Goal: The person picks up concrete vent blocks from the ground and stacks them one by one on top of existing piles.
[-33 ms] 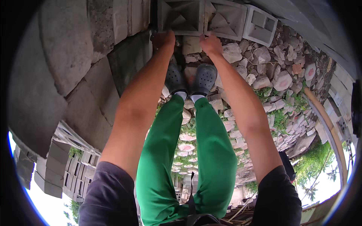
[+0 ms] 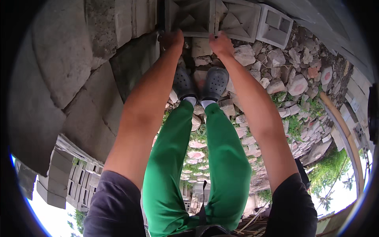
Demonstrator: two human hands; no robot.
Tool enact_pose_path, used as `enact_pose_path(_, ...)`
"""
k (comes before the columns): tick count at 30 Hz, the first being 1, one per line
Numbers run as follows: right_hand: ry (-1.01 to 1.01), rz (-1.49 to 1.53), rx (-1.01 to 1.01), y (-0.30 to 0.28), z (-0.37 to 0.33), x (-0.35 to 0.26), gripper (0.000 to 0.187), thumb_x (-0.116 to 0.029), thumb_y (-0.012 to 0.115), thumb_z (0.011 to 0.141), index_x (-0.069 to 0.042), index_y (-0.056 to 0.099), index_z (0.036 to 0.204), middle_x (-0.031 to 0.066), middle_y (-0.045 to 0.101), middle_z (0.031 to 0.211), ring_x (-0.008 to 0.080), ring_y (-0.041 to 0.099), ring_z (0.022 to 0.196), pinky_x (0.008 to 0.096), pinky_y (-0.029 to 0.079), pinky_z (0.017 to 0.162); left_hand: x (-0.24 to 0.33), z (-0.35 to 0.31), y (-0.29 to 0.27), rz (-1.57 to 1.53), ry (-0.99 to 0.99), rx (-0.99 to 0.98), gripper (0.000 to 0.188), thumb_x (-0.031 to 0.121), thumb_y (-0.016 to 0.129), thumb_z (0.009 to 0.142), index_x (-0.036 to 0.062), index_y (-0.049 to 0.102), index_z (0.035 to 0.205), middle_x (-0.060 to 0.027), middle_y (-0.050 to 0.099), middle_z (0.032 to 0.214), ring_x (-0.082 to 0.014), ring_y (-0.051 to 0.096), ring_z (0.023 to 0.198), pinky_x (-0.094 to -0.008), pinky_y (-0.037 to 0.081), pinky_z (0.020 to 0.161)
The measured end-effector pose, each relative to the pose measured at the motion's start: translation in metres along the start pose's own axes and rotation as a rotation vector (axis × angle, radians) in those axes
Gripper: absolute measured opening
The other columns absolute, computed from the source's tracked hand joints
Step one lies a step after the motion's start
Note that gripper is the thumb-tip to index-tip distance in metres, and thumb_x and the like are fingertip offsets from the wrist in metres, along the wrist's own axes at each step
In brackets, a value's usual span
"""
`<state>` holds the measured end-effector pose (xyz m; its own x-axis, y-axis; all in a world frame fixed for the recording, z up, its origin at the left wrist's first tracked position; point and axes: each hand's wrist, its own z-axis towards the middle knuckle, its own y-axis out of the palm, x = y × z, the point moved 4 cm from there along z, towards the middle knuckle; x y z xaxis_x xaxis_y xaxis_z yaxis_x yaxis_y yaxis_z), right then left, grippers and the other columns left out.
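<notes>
A row of grey concrete blocks with sunken faces stands at the far end, before my feet. My left hand [image 2: 172,41] is closed at the lower left corner of the leftmost block [image 2: 169,19], its fingertips mostly hidden in shadow. At that block's lower right corner, close to the joint with the middle block [image 2: 249,23], my right hand [image 2: 222,44] has its fingers curled against the edge. Both arms are stretched out straight. To the right stands a third, lighter block [image 2: 285,33] with a divided hollow.
Rough stone rubble [image 2: 276,59] with grass tufts covers the ground beneath my grey clogs [image 2: 214,83]. Large concrete slabs [image 2: 63,51] lean on the left. A curved wooden strip [image 2: 343,134] rises at the right, near stacked blocks. A pale brick [image 2: 201,47] lies between my hands.
The view has shifted very slightly. Both hands keep their places at the leftmost block's edge, and the blocks stand as before.
</notes>
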<state>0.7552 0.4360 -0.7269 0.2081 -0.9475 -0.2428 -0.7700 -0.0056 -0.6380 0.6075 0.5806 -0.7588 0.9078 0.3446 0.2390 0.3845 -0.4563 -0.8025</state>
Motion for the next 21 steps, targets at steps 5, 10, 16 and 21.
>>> enact_pose_path(5,-0.001,-0.023,0.095,0.014,0.027,-0.005,0.054,-0.051,0.048,0.091,-0.003,0.053,0.115,0.0251,0.064,0.109,0.0414,0.062,0.105,0.0508,0.049,0.089,-0.021,0.045,0.046,-0.233,-0.005,-0.106,0.069,0.029,0.066,0.076,-0.0004,0.045,0.134,-0.0221,0.053,0.128,-0.0337,0.061,0.105,-0.0430,0.052,0.086)
enact_pose_path(10,-0.023,-0.123,0.081,0.017,0.045,-0.022,0.056,-0.052,0.049,0.090,-0.002,0.056,0.114,0.0227,0.065,0.110,0.0385,0.063,0.105,0.0482,0.050,0.088,-0.037,0.079,0.049,-0.303,-0.017,-0.183,0.065,0.026,0.069,0.075,-0.0006,0.049,0.131,-0.0198,0.058,0.122,-0.0310,0.063,0.100,-0.0409,0.052,0.085)
enact_pose_path(16,-0.059,-0.259,0.053,0.017,0.061,-0.018,0.057,-0.055,0.049,0.089,-0.004,0.062,0.111,0.0218,0.065,0.109,0.0361,0.063,0.106,0.0444,0.051,0.088,-0.037,0.081,0.063,-0.133,-0.067,-0.220,0.057,0.026,0.072,0.077,-0.0036,0.055,0.122,-0.0188,0.063,0.116,-0.0317,0.064,0.100,-0.0421,0.051,0.087)
enact_pose_path(21,-0.150,-0.235,0.062,0.016,0.063,-0.018,0.049,-0.048,0.056,0.086,-0.004,0.067,0.103,0.0198,0.067,0.104,0.0362,0.065,0.101,0.0442,0.053,0.084,-0.030,0.078,0.049,0.124,0.076,-0.092,0.040,0.019,0.060,0.082,-0.0054,0.058,0.114,-0.0246,0.064,0.108,-0.0337,0.067,0.092,-0.0399,0.057,0.072)
